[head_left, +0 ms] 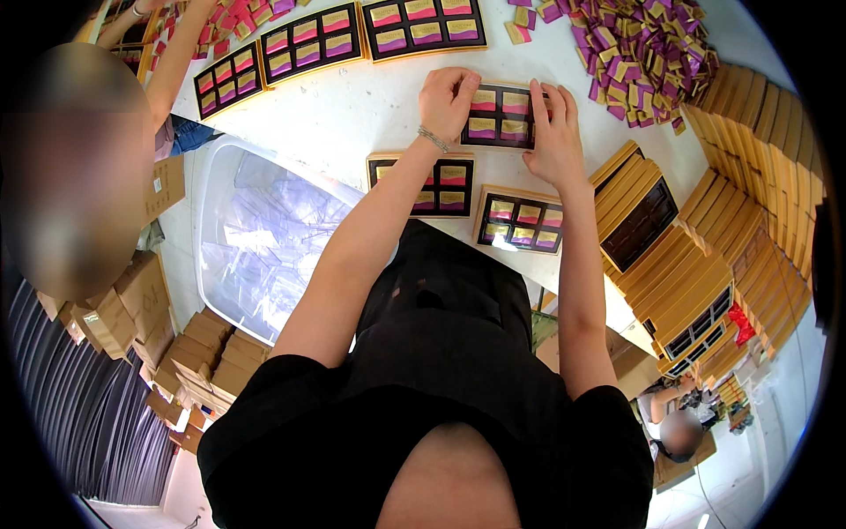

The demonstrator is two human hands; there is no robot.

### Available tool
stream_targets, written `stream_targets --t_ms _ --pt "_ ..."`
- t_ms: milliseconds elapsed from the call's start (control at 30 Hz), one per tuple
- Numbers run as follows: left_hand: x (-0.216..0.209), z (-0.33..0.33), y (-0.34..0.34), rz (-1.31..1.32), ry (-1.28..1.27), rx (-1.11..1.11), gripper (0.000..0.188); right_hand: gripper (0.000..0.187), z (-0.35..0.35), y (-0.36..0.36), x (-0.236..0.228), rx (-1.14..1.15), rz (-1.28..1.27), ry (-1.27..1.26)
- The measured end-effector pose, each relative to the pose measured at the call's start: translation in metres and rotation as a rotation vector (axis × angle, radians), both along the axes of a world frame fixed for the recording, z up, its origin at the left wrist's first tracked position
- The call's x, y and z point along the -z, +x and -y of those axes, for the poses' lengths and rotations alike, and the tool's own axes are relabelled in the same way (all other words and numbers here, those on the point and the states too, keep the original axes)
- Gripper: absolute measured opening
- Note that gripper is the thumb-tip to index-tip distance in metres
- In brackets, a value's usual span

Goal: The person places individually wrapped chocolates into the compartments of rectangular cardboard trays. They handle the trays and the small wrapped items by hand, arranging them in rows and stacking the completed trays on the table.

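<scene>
On the white table (326, 110), a black tray box (499, 115) with pink, purple and gold wrapped pieces lies between my hands. My left hand (448, 104), a thin bracelet at its wrist, has its fingers curled against the box's left edge. Along the right edge and far corner press the fingers of my right hand (557, 137). Nearer to my body rest two more filled boxes: one gold-rimmed box (420, 157) partly behind my left forearm, and another box (526, 195) beside my right forearm, its top shiny.
Filled boxes (315, 42) line the far edge. Loose wrapped pieces (639, 62) heap at far right. Stacks of gold box parts (674, 264) stand on the right. A bin (201, 256) of transparent sheets sits left, near cartons (141, 295). A co-worker's arm (176, 66) reaches in at far left.
</scene>
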State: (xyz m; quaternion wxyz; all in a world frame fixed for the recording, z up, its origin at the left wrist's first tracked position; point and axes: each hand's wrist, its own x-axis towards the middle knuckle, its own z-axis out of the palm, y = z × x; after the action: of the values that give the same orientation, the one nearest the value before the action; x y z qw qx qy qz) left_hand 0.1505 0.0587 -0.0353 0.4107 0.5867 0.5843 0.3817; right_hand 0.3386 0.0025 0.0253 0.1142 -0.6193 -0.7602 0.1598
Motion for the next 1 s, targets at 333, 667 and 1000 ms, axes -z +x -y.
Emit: stream_targets --t_ms 333,667,1000 --pt "-0.01 0.0 0.003 0.023 0.102 -0.074 0.043 0.084 -0.008 0.006 0.014 0.02 -0.168 -0.001" --pt "0.005 0.019 0.021 -0.364 0.112 -0.226 0.038 0.054 -0.001 -0.001 0.063 0.523 -0.124 0.249" --pt "-0.071 0.068 -0.075 0.384 -0.18 -0.138 0.033 0.069 0.037 -0.052 -0.02 0.573 -0.885 0.094"
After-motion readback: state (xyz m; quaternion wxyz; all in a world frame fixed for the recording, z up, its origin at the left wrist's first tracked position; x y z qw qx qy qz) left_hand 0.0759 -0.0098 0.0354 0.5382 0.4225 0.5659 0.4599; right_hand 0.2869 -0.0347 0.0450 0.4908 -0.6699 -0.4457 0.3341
